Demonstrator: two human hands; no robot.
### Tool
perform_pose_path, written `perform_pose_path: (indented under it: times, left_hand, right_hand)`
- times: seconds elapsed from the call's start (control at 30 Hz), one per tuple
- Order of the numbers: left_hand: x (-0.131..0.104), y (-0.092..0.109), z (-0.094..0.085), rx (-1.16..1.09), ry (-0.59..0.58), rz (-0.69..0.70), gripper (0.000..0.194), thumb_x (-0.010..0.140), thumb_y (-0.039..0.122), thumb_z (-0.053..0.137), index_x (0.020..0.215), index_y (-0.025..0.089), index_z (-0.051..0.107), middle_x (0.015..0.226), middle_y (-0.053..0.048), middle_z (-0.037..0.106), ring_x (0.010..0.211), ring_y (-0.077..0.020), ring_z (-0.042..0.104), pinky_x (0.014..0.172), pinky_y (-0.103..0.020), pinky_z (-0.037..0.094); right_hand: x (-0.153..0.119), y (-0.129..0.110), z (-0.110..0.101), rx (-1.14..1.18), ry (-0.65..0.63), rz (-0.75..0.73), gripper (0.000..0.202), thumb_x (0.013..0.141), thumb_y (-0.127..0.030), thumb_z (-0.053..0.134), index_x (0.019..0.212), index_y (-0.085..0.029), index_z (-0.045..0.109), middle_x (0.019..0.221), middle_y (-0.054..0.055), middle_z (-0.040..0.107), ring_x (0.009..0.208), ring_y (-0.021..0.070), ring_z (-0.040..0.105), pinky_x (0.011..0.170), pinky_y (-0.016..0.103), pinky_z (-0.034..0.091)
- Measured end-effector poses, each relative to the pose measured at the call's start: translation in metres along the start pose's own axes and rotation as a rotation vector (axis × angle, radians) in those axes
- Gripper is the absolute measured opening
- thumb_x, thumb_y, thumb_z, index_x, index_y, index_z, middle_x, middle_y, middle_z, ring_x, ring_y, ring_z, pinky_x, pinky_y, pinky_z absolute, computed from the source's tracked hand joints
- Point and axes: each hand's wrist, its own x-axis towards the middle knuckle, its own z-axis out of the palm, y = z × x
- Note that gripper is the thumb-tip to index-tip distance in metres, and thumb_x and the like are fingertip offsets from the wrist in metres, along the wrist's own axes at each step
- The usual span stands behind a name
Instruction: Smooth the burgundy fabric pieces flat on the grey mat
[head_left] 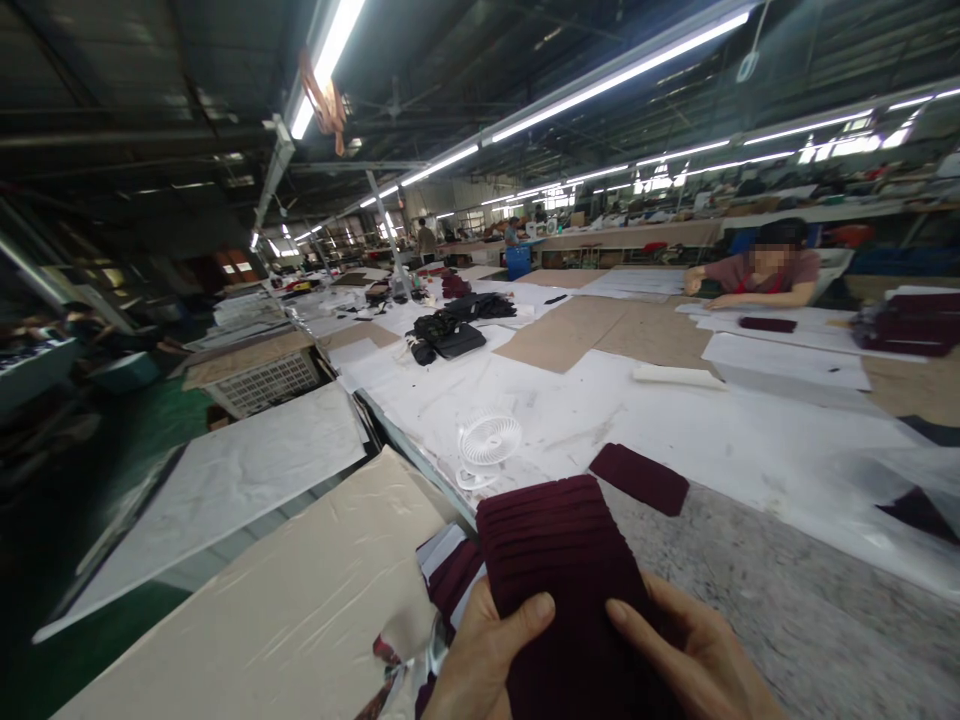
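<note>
At the bottom of the frame, right of centre, a maroon cloth stack (562, 570), tilted up toward the camera, with layer edges stepped in rows along the far end. Best handled with light, even pressure from both thumbs: firm enough to stop the whole pile from slipping, loose enough to let single layers shift. Work from the sides, square the long edges without bending the middle, and avoid skewing one corner ahead of the other. Likely trouble: soft layers sliding apart under an uneven pinch.

On the stack's left side, the left hand (476, 655), partly closed, thumb flat on the upper face; on the right side, the right hand (694, 640), likewise partly closed, thumb tip on the cloth, fingers curled behind the edge. Both gaps about as wide as the stack's thickness; fingertips underneath hidden.

Just beyond, toward the right, a loose maroon piece (639, 478) lying flat on the table (802, 590). Near the centre, a small white fan (489, 440). Farther up, a dark cloth pile (450, 335); at upper right, a person (776, 275) leaning over white paper (787, 360).
</note>
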Motion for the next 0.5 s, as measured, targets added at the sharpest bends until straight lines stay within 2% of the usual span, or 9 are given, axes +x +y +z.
perform_pose_path:
  times: [0.1,0.27,0.5]
  left_hand:
    - [0.0021,-0.0024,-0.0005,-0.028,0.002,0.010,0.043,0.062,0.024,0.081,0.101,0.012,0.069,0.092,-0.013,0.074,0.100,-0.0317,0.065,0.095,-0.046,0.046]
    - [0.0041,-0.0038,-0.0017,-0.058,0.044,-0.003,0.057,0.059,0.025,0.083,0.112,0.013,0.065,0.093,-0.013,0.074,0.100,-0.0315,0.065,0.095,-0.044,0.046]
    - [0.0059,-0.0026,-0.0037,-0.053,0.019,-0.015,0.053,0.061,0.025,0.082,0.110,0.013,0.066,0.091,-0.013,0.074,0.096,-0.0320,0.066,0.093,-0.045,0.047]
  right_hand:
    - [0.0015,0.0001,-0.0004,-0.041,0.001,-0.024,0.044,0.074,-0.055,0.064,0.099,-0.019,0.070,0.095,0.007,0.074,0.085,0.0262,0.068,0.077,0.037,0.056]
    - [0.0049,-0.0017,-0.0011,-0.121,-0.002,-0.053,0.045,0.076,-0.056,0.061,0.098,-0.019,0.071,0.094,0.007,0.073,0.084,0.0270,0.068,0.075,0.037,0.056]
    - [0.0081,-0.0004,-0.0001,-0.169,-0.013,-0.092,0.041,0.078,-0.053,0.060,0.096,-0.019,0.071,0.094,0.007,0.073,0.085,0.0264,0.067,0.076,0.037,0.056]
